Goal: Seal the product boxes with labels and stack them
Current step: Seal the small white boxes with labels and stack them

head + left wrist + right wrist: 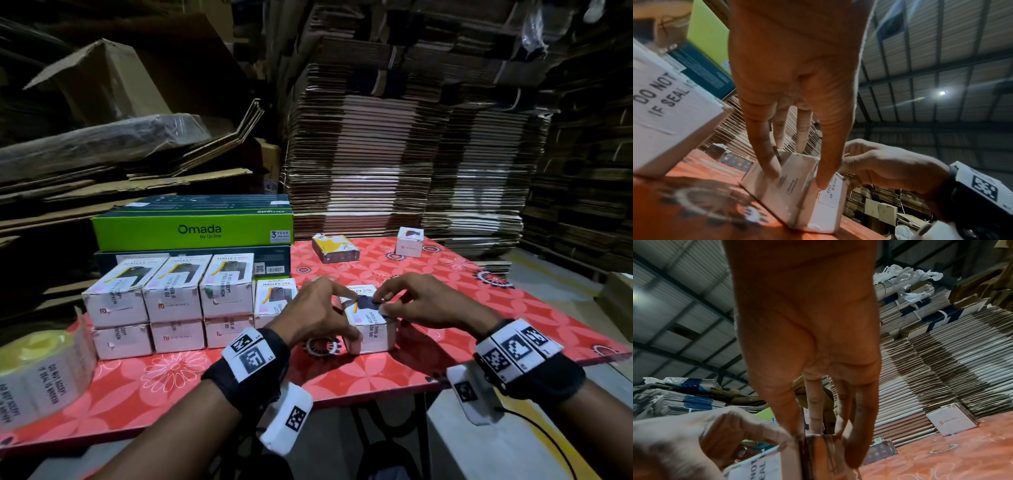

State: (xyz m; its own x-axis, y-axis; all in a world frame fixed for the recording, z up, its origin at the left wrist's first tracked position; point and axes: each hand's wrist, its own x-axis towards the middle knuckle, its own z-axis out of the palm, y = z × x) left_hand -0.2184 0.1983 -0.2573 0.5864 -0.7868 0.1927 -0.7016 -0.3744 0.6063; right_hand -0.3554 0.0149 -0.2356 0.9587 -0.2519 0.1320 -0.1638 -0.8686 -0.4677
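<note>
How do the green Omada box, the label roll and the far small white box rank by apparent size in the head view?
1. Green Omada box
2. Label roll, enlarged by nearness to the camera
3. Far small white box

1. The table [479, 298] under my hands is red with white flower patterns.
2. The box [371, 330] I work on is white with black lettering.
3. The Omada box [191, 229] is green.
4. My wristbands [246, 373] are black, with black-and-white square markers.

White sealed box [370, 322] on table
</note>
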